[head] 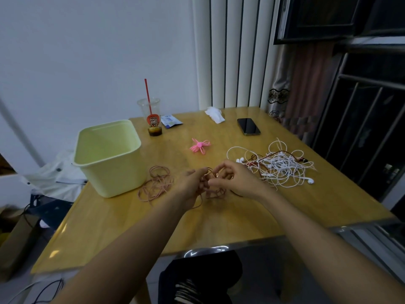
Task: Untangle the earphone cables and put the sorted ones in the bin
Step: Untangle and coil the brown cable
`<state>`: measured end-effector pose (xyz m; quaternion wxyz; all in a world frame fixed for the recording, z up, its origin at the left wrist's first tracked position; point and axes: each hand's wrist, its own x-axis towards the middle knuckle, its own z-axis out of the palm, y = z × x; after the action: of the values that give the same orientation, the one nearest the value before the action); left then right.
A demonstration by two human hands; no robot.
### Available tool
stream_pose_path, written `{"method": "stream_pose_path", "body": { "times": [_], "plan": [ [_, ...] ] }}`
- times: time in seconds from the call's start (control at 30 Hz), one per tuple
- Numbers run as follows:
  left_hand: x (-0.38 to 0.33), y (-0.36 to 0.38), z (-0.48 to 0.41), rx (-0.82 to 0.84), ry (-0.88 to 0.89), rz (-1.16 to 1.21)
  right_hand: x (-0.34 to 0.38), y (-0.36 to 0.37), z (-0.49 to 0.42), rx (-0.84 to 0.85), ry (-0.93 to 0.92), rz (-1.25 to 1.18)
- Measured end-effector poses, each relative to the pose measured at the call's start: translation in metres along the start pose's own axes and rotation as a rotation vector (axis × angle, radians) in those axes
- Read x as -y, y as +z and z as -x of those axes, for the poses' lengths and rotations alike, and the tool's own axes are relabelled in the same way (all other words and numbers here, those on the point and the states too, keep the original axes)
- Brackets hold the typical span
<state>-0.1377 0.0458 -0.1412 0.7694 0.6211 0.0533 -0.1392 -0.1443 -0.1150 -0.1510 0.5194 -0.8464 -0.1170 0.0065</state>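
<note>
Earphone cable (158, 184), brownish-pink, is gripped mid-table by the left hand (192, 185) and right hand (237, 179), close together; its loops are spread beside the bin (114, 176). Tangled white earphones (282, 168) are heaped near the right edge.

On the table (219, 227), the left hand (192, 185) and right hand (236, 178) meet at centre, pinching an earphone cable (158, 183) whose loops trail to 9 o'clock. The bin (114, 178) stands at 10, with the drink cup (151, 115) and a packet (171, 121) behind it at 11. A cable clip (199, 146) lies at 12, a tissue (214, 115) and phone (248, 126) at 1, and the earphone tangle (280, 167) at 2.
</note>
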Motion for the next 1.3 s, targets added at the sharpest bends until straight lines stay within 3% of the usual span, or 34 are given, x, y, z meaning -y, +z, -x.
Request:
{"method": "stream_pose_path", "body": {
  "times": [0.1, 0.2, 0.37, 0.47, 0.73, 0.83, 0.9, 1.1, 1.3],
  "plan": [
    [0.001, 0.001, -0.001, -0.006, 0.003, -0.056, -0.003, 0.0, 0.0, -0.059, -0.038, 0.061],
    [0.002, 0.001, -0.002, 0.001, 0.014, -0.054, -0.004, -0.004, -0.001, -0.135, -0.029, -0.028],
    [-0.002, 0.001, 0.001, 0.007, 0.038, -0.095, 0.001, -0.008, 0.005, 0.003, 0.075, -0.122],
    [-0.004, 0.0, 0.009, 0.028, 0.091, -0.293, 0.0, -0.009, 0.006, 0.09, 0.123, -0.034],
    [-0.012, -0.007, 0.022, 0.098, 0.268, -0.661, 0.012, -0.016, 0.009, 0.066, 0.146, 0.219],
    [-0.008, -0.012, 0.022, 0.026, 0.392, -0.975, 0.02, -0.015, 0.011, 0.104, 0.156, 0.331],
    [-0.007, -0.014, 0.023, -0.03, 0.445, -1.049, 0.026, -0.012, 0.011, 0.121, 0.129, 0.422],
    [-0.009, -0.019, 0.016, -0.17, 0.502, -1.055, 0.029, -0.008, 0.008, -0.005, 0.089, 0.455],
    [-0.011, -0.023, 0.007, -0.171, 0.499, -0.935, 0.024, -0.011, 0.002, -0.278, 0.019, 0.367]
  ]
}}
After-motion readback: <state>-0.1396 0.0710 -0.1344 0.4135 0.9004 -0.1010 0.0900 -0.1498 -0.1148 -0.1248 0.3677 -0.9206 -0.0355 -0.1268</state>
